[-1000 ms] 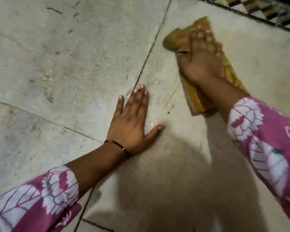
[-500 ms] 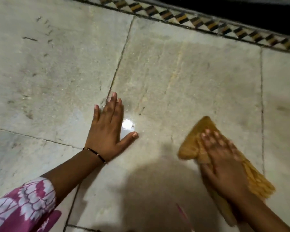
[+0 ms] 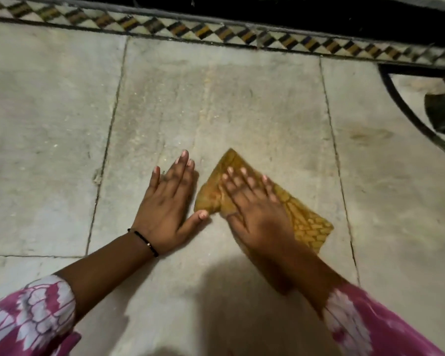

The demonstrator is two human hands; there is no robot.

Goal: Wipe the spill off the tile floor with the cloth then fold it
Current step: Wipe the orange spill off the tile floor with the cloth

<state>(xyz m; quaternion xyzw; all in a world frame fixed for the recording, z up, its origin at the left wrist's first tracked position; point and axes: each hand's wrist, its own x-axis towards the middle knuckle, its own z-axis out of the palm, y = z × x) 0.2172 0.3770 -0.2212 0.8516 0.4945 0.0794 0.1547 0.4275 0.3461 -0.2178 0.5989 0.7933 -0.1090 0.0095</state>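
The cloth (image 3: 301, 219) lies bunched on the floor (image 3: 216, 104), mustard yellow with a scale-like pattern, pinned under the right hand (image 3: 257, 209), whose fingers spread flat on it, likely to press it down for wiping. The left hand (image 3: 167, 209) rests just beside, fingers straight, grasping nothing, thumb at the cloth's edge, probably bracing the body.

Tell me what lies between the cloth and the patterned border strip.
Only bare tile floor lies between the cloth and the patterned border strip, seen from the head view.
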